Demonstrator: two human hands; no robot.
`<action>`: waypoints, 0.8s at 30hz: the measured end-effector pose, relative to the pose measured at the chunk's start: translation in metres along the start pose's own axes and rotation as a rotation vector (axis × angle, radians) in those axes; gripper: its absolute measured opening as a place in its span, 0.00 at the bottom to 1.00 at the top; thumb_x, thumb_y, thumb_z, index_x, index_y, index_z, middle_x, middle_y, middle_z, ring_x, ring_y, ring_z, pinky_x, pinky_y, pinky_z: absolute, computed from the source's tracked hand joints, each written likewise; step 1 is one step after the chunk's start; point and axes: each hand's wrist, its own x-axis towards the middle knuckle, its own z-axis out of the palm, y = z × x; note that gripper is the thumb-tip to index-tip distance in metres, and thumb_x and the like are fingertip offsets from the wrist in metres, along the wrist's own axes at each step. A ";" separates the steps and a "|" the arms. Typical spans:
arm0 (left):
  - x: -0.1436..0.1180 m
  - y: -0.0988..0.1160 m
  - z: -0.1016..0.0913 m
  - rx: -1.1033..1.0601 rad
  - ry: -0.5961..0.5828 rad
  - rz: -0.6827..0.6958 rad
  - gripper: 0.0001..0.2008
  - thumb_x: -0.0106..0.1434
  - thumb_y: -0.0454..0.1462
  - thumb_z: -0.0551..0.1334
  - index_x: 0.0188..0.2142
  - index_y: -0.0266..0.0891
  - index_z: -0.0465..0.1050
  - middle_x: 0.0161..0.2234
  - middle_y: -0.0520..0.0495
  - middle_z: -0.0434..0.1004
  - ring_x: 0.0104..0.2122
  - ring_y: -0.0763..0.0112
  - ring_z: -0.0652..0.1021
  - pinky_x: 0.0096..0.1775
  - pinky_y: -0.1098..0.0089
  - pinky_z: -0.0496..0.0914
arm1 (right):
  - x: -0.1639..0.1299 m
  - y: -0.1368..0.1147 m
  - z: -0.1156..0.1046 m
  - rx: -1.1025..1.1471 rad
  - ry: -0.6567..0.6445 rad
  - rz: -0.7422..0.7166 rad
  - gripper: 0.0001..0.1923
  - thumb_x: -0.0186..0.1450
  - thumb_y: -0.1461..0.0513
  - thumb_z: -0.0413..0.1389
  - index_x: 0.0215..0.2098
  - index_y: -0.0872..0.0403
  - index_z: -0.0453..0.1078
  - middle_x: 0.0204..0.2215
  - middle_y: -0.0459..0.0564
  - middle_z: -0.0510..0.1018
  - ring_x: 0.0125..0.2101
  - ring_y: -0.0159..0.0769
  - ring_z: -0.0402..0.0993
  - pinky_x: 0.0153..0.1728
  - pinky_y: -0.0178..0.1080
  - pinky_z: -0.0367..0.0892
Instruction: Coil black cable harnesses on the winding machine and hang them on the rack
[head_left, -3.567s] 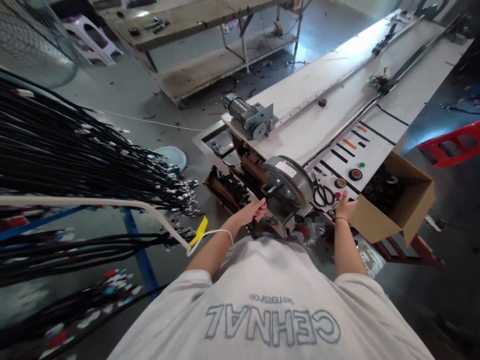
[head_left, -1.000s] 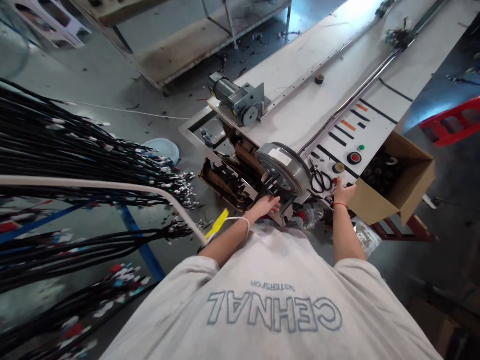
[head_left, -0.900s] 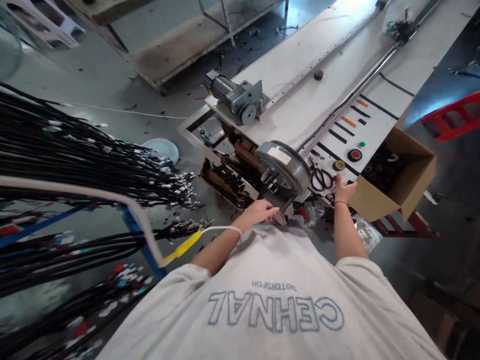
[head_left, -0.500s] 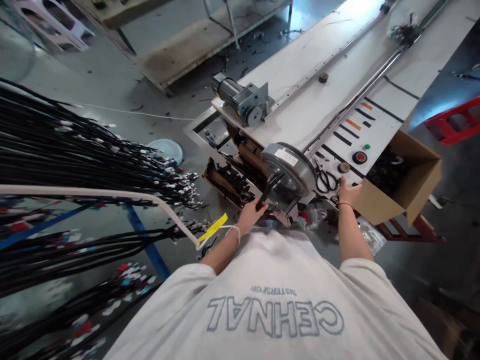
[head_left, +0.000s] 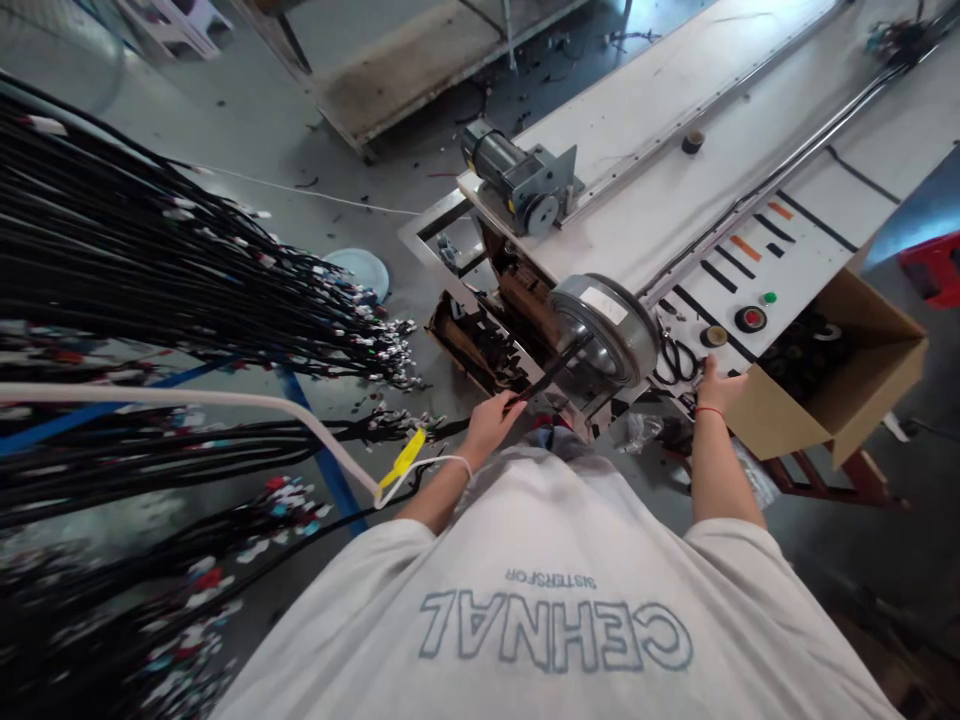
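Note:
My left hand (head_left: 489,428) is closed round a black wire harness (head_left: 559,368) on the near left side of the machine. The harness runs from my fingers into the centre of a grey ring-shaped wheel (head_left: 626,335) at the table's end. By the near edge of the white table (head_left: 630,225), my right hand (head_left: 721,388) rests with its thumb stretched out and apart from the fingers. Just beyond that thumb lies a tape roll (head_left: 714,336). Black-handled scissors (head_left: 677,358) lie to its left. A red button (head_left: 751,319) and a green button (head_left: 770,298) are nearby.
Many black harnesses (head_left: 187,260) hang on a blue frame (head_left: 330,470) at left. A motor (head_left: 502,165) sits on the table's far corner. An open cardboard box (head_left: 874,370) with dark rolls stands at right. A pale tube (head_left: 225,397) crosses the left side.
My left hand has drawn away from the wheel to the left, with more harness showing between them. My right hand stays at the table edge. The view has shifted left.

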 end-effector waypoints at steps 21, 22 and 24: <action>0.074 0.045 -0.019 -0.453 -0.456 -0.149 0.27 0.53 0.57 0.67 0.36 0.33 0.80 0.32 0.43 0.83 0.33 0.65 0.79 0.38 0.68 0.72 | -0.013 -0.016 -0.002 0.017 0.021 0.087 0.43 0.61 0.46 0.58 0.62 0.67 0.51 0.60 0.76 0.61 0.63 0.59 0.55 0.62 0.56 0.53; 0.080 0.047 -0.023 -0.394 -0.496 -0.110 0.25 0.53 0.55 0.67 0.34 0.34 0.80 0.31 0.44 0.82 0.31 0.66 0.78 0.37 0.70 0.71 | -0.014 -0.017 -0.002 0.018 0.022 0.091 0.43 0.61 0.46 0.58 0.62 0.66 0.51 0.59 0.75 0.61 0.63 0.59 0.55 0.62 0.56 0.53; 0.092 0.050 -0.028 -0.277 -0.569 -0.036 0.21 0.55 0.53 0.67 0.31 0.35 0.80 0.28 0.46 0.82 0.28 0.69 0.77 0.32 0.73 0.69 | -0.014 -0.017 -0.002 0.012 0.019 0.099 0.43 0.61 0.46 0.58 0.61 0.67 0.51 0.59 0.76 0.61 0.62 0.60 0.56 0.62 0.55 0.52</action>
